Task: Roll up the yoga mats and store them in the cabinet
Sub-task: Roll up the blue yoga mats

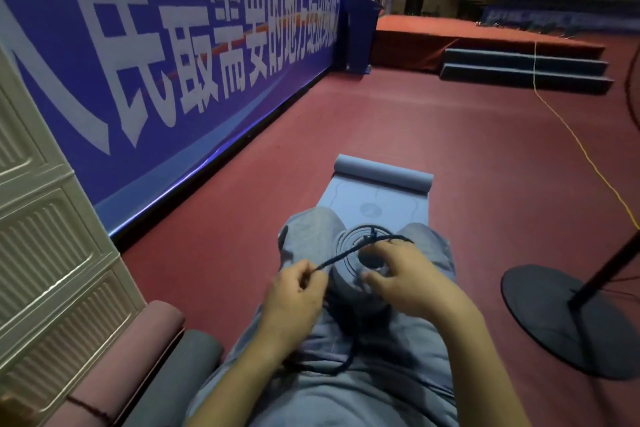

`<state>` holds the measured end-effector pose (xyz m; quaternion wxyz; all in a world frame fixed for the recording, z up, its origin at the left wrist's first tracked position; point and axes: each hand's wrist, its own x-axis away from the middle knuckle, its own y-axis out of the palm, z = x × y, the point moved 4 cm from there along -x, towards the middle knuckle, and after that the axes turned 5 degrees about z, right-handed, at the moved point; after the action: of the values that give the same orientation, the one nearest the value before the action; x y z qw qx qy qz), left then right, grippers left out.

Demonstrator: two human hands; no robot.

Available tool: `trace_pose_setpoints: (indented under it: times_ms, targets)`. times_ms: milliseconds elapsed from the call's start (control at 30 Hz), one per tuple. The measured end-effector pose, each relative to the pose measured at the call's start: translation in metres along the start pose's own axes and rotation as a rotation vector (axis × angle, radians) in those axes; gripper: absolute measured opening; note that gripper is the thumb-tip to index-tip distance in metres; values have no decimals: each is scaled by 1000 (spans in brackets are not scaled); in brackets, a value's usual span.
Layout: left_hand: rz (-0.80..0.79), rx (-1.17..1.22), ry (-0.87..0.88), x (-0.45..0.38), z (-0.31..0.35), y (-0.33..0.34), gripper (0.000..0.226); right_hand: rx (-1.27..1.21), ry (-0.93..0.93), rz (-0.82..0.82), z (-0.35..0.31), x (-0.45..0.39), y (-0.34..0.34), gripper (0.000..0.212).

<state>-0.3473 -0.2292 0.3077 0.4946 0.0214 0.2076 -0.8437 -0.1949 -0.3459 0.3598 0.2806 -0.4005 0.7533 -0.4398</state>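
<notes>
Blue wall banner (145, 45): large white Chinese characters, legible part "民最需要的地方"; remainder blurred.

Person seated on red floor (433, 135), rolled blue mat (349, 274) held end-on between the knees. Left hand (294, 302) pinches a dark cord (341, 258) that runs across the roll's end to the right hand (412, 277), whose fingers rest on the roll. Far side: second blue mat (377, 191), partly rolled. Near left: pink roll (114, 367) and grey roll (173, 378) beside white cabinet (45, 236). Blue banner (166, 45) left, stand base (568, 319) right.
</notes>
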Motion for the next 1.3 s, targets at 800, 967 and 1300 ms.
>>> trace_pose_setpoints:
  times_ms: [800,967,1300]
  targets:
    - [-329,-868,57,-55,-16,14,19,166,172,-91,93,-13,24,109]
    - [-472,-456,191,-78,-20,38,54,-139,4,-135,115,-35,23,97]
    - [-401,-339,170,-124,-20,60,22,-573,367,-13,114,-63,8,55]
